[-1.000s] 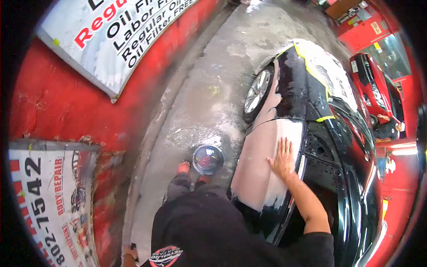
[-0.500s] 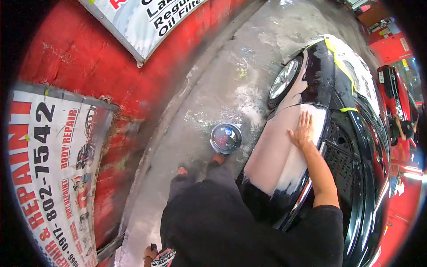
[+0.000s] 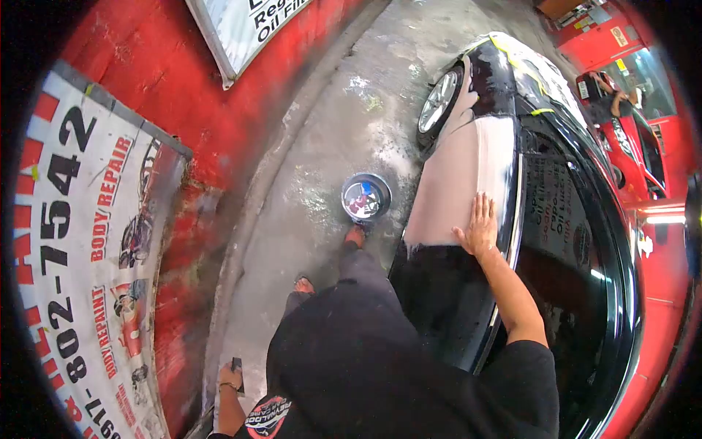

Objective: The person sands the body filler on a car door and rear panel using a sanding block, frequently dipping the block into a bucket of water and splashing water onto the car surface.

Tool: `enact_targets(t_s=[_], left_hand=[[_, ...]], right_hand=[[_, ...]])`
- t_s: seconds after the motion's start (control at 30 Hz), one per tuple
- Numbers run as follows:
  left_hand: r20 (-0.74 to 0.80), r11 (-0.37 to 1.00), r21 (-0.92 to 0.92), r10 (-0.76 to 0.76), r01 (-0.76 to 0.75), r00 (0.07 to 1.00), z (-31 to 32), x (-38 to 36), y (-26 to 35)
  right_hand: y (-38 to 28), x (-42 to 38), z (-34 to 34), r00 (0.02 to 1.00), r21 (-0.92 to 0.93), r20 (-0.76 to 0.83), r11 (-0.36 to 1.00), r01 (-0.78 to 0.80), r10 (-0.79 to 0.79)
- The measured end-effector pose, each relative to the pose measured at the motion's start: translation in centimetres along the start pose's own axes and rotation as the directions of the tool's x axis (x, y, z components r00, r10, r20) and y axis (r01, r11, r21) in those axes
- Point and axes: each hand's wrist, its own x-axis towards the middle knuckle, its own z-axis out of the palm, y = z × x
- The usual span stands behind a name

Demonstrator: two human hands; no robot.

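Note:
My right hand (image 3: 480,225) lies flat with its fingers spread on the pale pinkish patch (image 3: 457,179) of the black car's door (image 3: 446,293). Nothing shows under the palm. Low on the left, my left hand (image 3: 230,375) is closed around a small dark flat block (image 3: 236,366), held away from the car beside my body. A round bucket (image 3: 367,198) with water and a blue item in it stands on the wet floor by my foot.
Red wall (image 3: 219,132) with a repair banner (image 3: 110,241) on the left. The car's front wheel (image 3: 439,99) and its covered, yellow-taped hood (image 3: 534,69) are ahead. Another person (image 3: 621,102) is near a red car (image 3: 632,150) at the far right.
My right hand has slid back along the door, toward the rear edge of the pale patch. My left hand and its dark block have come further into view.

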Motion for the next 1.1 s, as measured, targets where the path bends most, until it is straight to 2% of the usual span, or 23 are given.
enact_targets(t_s=[0.1,0.23,0.3,0.4,0.5,0.57,0.63,0.77,0.9,0.93,0.97,1.1], left_hand=[[0.103,0.990,0.137,-0.039,0.025,0.994,-0.1,1.3,-2.0],[0.120,0.994,0.107,-0.025,0.013,0.992,1.5,1.3,-2.4],[0.120,0.999,0.052,-0.009,0.003,0.993,3.2,1.6,-2.7],[0.107,0.999,-0.012,0.032,-0.031,0.994,5.1,1.3,-3.3],[0.084,1.000,0.019,0.004,-0.005,0.996,5.4,0.0,-2.4],[0.085,0.998,0.042,-0.040,0.037,0.996,4.3,-1.2,-1.9],[0.110,0.996,0.028,-0.084,0.082,0.990,3.6,-2.8,-1.3],[0.141,0.979,0.047,-0.202,0.198,0.969,3.5,-6.4,0.1],[0.208,0.976,0.037,-0.217,0.214,0.954,3.6,-10.8,4.5],[0.195,0.980,0.075,-0.195,0.184,0.961,5.3,-11.1,4.3],[0.139,0.948,0.035,-0.317,0.315,0.938,6.1,-13.0,6.3],[0.177,0.958,0.006,-0.282,0.285,0.943,8.4,-16.2,10.5]], right_hand=[[-2.4,-6.7,-0.2,1.000,-0.014,0.000,1.000,0.003,-0.003],[-4.4,-14.3,0.4,0.999,-0.018,-0.047,1.000,0.012,-0.013],[-4.0,-15.4,1.9,0.990,0.026,-0.143,0.999,0.021,-0.017],[-3.3,-14.6,1.3,0.986,0.024,-0.166,1.000,-0.001,0.005],[-1.5,-10.5,-1.0,0.997,-0.013,-0.066,0.999,-0.047,0.046],[0.2,-6.7,-1.3,0.998,-0.046,-0.044,0.998,-0.046,0.044],[2.0,-2.5,-0.5,0.994,-0.026,-0.109,0.999,-0.031,0.028],[4.1,4.5,-1.7,0.999,-0.039,-0.029,0.999,-0.028,0.027],[6.1,10.9,-1.6,0.999,-0.059,-0.044,0.998,-0.004,0.001],[6.6,12.5,-1.7,0.999,-0.064,-0.046,0.998,-0.002,-0.001],[7.0,14.1,-1.8,0.999,-0.069,-0.048,0.998,0.001,-0.004],[8.8,20.7,-2.2,1.000,-0.093,-0.006,0.996,0.004,-0.004]])
